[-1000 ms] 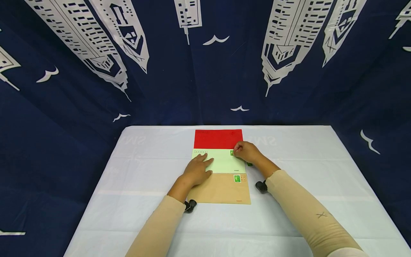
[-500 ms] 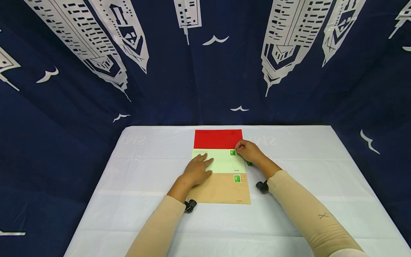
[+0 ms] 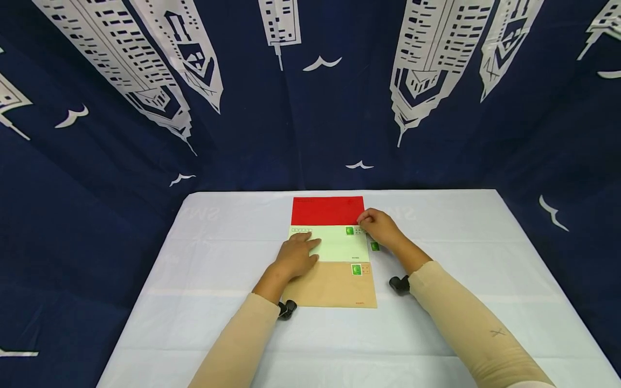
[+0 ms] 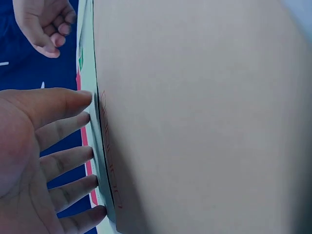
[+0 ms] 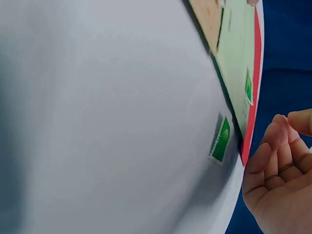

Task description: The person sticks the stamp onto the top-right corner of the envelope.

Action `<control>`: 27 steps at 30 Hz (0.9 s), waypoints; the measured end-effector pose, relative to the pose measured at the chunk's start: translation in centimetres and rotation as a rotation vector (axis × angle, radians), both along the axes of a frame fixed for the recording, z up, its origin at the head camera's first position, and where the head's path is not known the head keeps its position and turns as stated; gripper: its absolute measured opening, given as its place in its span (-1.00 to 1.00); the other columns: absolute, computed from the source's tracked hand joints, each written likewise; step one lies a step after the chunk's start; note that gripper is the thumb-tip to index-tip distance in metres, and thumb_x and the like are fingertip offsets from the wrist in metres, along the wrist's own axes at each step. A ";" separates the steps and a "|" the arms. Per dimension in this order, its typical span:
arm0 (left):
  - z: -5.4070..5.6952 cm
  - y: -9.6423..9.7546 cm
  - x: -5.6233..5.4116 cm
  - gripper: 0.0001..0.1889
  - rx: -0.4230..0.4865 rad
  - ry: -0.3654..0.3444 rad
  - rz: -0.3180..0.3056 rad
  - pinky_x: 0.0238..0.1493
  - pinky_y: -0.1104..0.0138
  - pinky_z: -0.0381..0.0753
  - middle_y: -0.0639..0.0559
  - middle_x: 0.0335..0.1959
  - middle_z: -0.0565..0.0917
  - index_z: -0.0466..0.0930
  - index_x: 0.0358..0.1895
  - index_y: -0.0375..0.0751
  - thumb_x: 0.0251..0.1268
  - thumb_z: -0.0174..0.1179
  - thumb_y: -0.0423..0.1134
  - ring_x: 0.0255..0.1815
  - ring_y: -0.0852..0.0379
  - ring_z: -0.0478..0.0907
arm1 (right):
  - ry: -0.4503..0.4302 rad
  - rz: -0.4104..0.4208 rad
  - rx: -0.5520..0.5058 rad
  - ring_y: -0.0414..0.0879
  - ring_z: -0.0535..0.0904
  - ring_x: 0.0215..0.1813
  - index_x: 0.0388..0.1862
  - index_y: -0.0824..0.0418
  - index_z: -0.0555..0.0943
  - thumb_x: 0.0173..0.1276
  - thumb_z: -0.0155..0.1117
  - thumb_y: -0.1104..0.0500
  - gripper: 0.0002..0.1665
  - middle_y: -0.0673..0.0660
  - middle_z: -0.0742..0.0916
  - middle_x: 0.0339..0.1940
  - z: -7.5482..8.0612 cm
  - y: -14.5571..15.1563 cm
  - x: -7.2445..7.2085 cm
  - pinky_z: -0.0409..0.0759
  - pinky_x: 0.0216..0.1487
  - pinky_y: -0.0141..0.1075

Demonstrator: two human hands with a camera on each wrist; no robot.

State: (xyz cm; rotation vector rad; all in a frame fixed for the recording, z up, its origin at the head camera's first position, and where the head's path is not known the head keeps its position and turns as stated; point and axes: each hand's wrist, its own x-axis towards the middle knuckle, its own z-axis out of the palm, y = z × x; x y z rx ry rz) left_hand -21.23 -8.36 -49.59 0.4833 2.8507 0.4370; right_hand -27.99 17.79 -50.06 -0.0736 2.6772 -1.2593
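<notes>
Three envelopes lie overlapping: red [image 3: 326, 211] at the back, pale green [image 3: 337, 247] in the middle, brown [image 3: 330, 291] in front. My left hand [image 3: 294, 255] rests across the green and brown ones, fingers spread. Green stamps sit near the right ends of the green envelope (stamp [image 3: 350, 230]) and the brown envelope (stamp [image 3: 356, 269]). My right hand [image 3: 382, 227] hovers at the right edge where red meets green, its fingers loosely bent. Nothing shows between thumb and fingertips in the right wrist view. Under its wrist, a loose green stamp [image 5: 222, 140] lies on the table.
A white cloth covers the table [image 3: 204, 269]. Behind it hangs a dark blue curtain [image 3: 291, 129] printed with white buildings and birds. Black wrist cameras are strapped below both hands, one of them the right camera [image 3: 400, 285].
My right hand has drawn back from the green envelope's stamp, moving slightly up and right, so the whole stamp and the printed mark beside it now show. The left hand stays in place.
</notes>
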 end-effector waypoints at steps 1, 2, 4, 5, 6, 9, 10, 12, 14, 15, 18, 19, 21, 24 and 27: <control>0.0 0.0 -0.1 -0.49 0.002 0.008 0.008 0.51 -0.10 0.32 -0.11 0.56 0.33 0.45 0.45 0.01 0.49 0.14 -0.09 0.60 -0.16 0.18 | 0.001 -0.002 -0.003 0.02 0.51 -0.06 0.00 0.19 0.58 0.55 0.09 0.08 -0.76 0.15 0.62 -0.16 0.1 0.1 0.1 0.48 -0.02 -0.28; 0.0 0.0 -0.2 -0.51 0.006 0.014 0.016 0.48 -0.11 0.35 -0.11 0.54 0.36 0.47 0.44 0.01 0.48 0.14 -0.09 0.59 -0.17 0.20 | 0.006 -0.004 -0.008 0.02 0.51 -0.07 0.00 0.19 0.58 0.55 0.10 0.07 -0.76 0.15 0.62 -0.16 0.2 0.2 0.1 0.48 -0.02 -0.28; 0.0 0.1 -0.4 -0.53 0.009 0.021 0.028 0.46 -0.12 0.37 -0.11 0.52 0.38 0.50 0.41 0.00 0.48 0.15 -0.10 0.57 -0.17 0.23 | 0.016 -0.008 -0.014 0.03 0.51 -0.09 0.00 0.19 0.58 0.55 0.09 0.07 -0.75 0.16 0.62 -0.17 0.5 0.3 0.3 0.48 -0.03 -0.28; 0.0 0.1 -0.5 -0.53 0.013 0.021 0.031 0.46 -0.12 0.37 -0.11 0.52 0.39 0.51 0.41 -0.01 0.48 0.15 -0.10 0.57 -0.18 0.23 | 0.022 -0.010 -0.011 0.02 0.52 -0.10 0.01 0.19 0.59 0.55 0.10 0.06 -0.75 0.15 0.62 -0.17 0.5 0.4 0.3 0.48 -0.04 -0.28; 0.0 0.2 -0.5 -0.54 0.018 0.023 0.033 0.46 -0.12 0.37 -0.11 0.51 0.39 0.52 0.40 -0.01 0.48 0.15 -0.10 0.56 -0.18 0.24 | 0.027 -0.011 -0.010 0.02 0.52 -0.11 0.01 0.19 0.59 0.55 0.10 0.06 -0.74 0.15 0.62 -0.18 0.5 0.5 0.4 0.49 -0.05 -0.29; 0.0 0.3 -0.7 -0.55 0.034 0.031 0.037 0.46 -0.11 0.36 -0.12 0.50 0.40 0.53 0.38 -0.03 0.48 0.15 -0.11 0.55 -0.19 0.25 | 0.041 -0.013 -0.007 0.00 0.52 -0.14 0.01 0.21 0.59 0.55 0.12 0.06 -0.74 0.15 0.63 -0.20 0.7 0.9 0.7 0.49 -0.08 -0.31; -0.1 0.3 -0.8 -0.56 0.045 0.036 0.039 0.47 -0.11 0.36 -0.12 0.49 0.42 0.54 0.37 -0.04 0.48 0.15 -0.12 0.54 -0.19 0.25 | 0.045 -0.015 -0.008 0.00 0.52 -0.15 0.01 0.22 0.59 0.55 0.12 0.07 -0.74 0.15 0.63 -0.21 0.7 1.0 0.8 0.49 -0.09 -0.31; -0.1 0.3 -0.9 -0.57 0.065 0.047 0.044 0.47 -0.11 0.35 -0.12 0.47 0.45 0.56 0.35 -0.06 0.49 0.14 -0.12 0.54 -0.18 0.26 | 0.049 -0.016 -0.010 -0.01 0.51 -0.16 0.00 0.22 0.59 0.54 0.13 0.07 -0.74 0.14 0.63 -0.22 0.7 1.3 1.0 0.49 -0.11 -0.32; -0.2 0.3 -1.0 -0.58 0.090 0.060 0.050 0.48 -0.10 0.34 -0.12 0.44 0.48 0.58 0.33 -0.09 0.48 0.14 -0.14 0.53 -0.16 0.26 | 0.053 -0.014 -0.017 -0.02 0.51 -0.18 -0.01 0.23 0.60 0.54 0.12 0.09 -0.75 0.14 0.63 -0.23 0.8 1.5 1.2 0.49 -0.11 -0.31; -0.2 0.3 -1.1 -0.59 0.103 0.067 0.054 0.48 -0.09 0.34 -0.13 0.42 0.50 0.58 0.32 -0.10 0.48 0.15 -0.14 0.53 -0.16 0.27 | 0.054 -0.011 -0.022 -0.02 0.51 -0.19 -0.02 0.23 0.60 0.54 0.12 0.10 -0.75 0.15 0.63 -0.24 0.7 1.6 1.2 0.49 -0.12 -0.31; -0.2 0.2 -1.4 -0.59 0.134 0.090 0.070 0.48 -0.06 0.35 -0.14 0.41 0.51 0.59 0.31 -0.13 0.46 0.16 -0.16 0.52 -0.16 0.29 | 0.055 0.000 -0.032 -0.02 0.51 -0.21 -0.03 0.24 0.60 0.51 0.11 0.14 -0.77 0.14 0.63 -0.26 0.7 1.8 1.4 0.50 -0.13 -0.31; -0.2 0.2 -1.5 -0.58 0.142 0.095 0.077 0.48 -0.05 0.35 -0.15 0.41 0.50 0.59 0.31 -0.13 0.46 0.16 -0.16 0.51 -0.16 0.29 | 0.054 0.003 -0.033 -0.02 0.51 -0.21 -0.03 0.25 0.60 0.50 0.11 0.15 -0.77 0.14 0.63 -0.26 0.7 1.9 1.5 0.50 -0.12 -0.31; -0.1 0.2 -1.8 -0.57 0.153 0.101 0.088 0.49 -0.04 0.34 -0.16 0.43 0.48 0.57 0.33 -0.14 0.45 0.16 -0.16 0.52 -0.17 0.28 | 0.045 0.006 -0.032 -0.03 0.51 -0.20 -0.03 0.25 0.60 0.48 0.13 0.17 -0.78 0.14 0.62 -0.25 0.6 2.0 1.6 0.50 -0.12 -0.31; -0.1 0.1 -2.2 -0.54 0.159 0.108 0.094 0.51 -0.02 0.32 -0.15 0.45 0.45 0.54 0.36 -0.14 0.45 0.15 -0.15 0.54 -0.15 0.26 | 0.023 0.015 -0.007 -0.03 0.52 -0.17 -0.01 0.26 0.59 0.48 0.14 0.17 -0.78 0.14 0.63 -0.22 0.5 2.3 1.7 0.51 -0.10 -0.33; 0.1 0.0 -2.5 -0.52 0.164 0.102 0.089 0.54 -0.02 0.29 -0.16 0.48 0.42 0.51 0.39 -0.14 0.46 0.15 -0.14 0.57 -0.15 0.23 | 0.003 0.027 0.021 -0.03 0.54 -0.15 -0.01 0.27 0.59 0.47 0.15 0.19 -0.78 0.16 0.65 -0.19 0.4 2.7 1.9 0.52 -0.10 -0.33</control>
